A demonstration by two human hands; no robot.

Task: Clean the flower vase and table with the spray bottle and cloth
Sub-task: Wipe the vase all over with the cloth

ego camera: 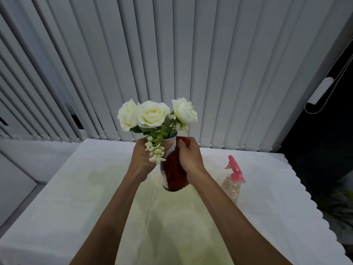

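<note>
A white flower vase with white roses and green sprigs is held above the table. My left hand grips the vase's upper left side, partly behind a hanging sprig of white buds. My right hand presses a red cloth against the vase's right side, from the rim down; the cloth covers most of that side. A clear spray bottle with a pink trigger head stands on the table to the right, apart from both hands.
The table wears a white cover with a scalloped edge along the right side. Grey vertical blinds hang just behind the table. A dark gap and a cord sit at the far right, a pale ledge at the left.
</note>
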